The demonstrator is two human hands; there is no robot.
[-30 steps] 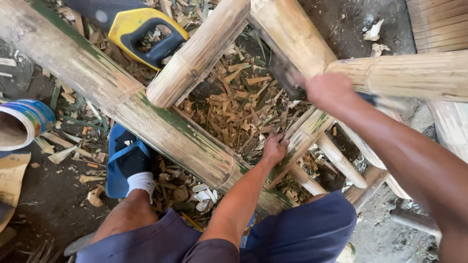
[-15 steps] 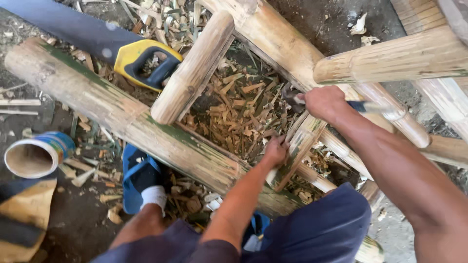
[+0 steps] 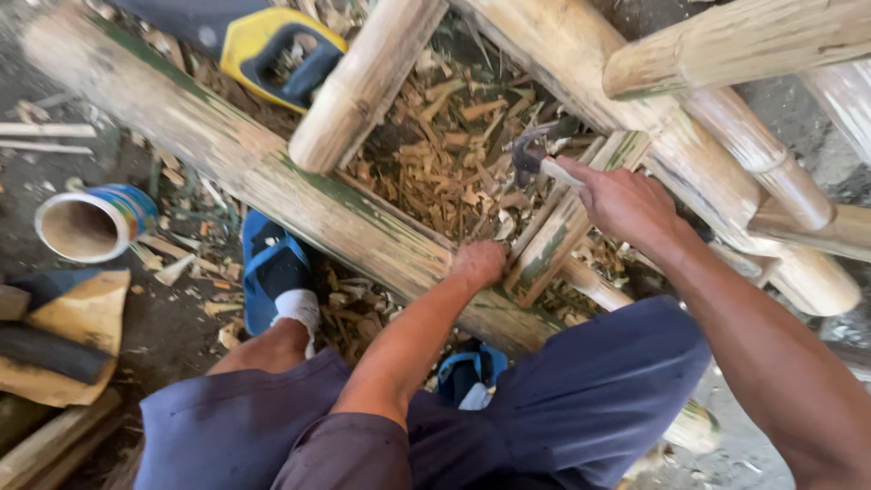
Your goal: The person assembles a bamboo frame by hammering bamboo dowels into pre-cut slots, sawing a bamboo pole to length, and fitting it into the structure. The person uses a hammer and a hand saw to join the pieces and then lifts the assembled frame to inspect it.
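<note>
Two hands work at one joint of a bamboo frame. The right hand [image 3: 626, 201] is clenched round the handle of a hammer [image 3: 533, 156], whose dark head now sits low, just above the short split bamboo strip [image 3: 558, 231]; a second ago that hand was raised higher, near the upper pole, so it has swung down toward the strip. The left hand [image 3: 479, 263] has stayed put, fingers pressed on the strip's lower end where it meets the long green-streaked pole [image 3: 299, 195] (whether it pinches a nail there I cannot tell, the spot is too small). The strip is pale, flat-faced, with a green edge, and leans slantwise between the long pole and the thicker pole [image 3: 581, 63] above it. Wood shavings [image 3: 445, 154] lie under the frame. Further out are a yellow-handled saw [image 3: 272, 50], a blue-banded tin can [image 3: 95, 222] on its side, and blue sandals [image 3: 272, 272].
</note>
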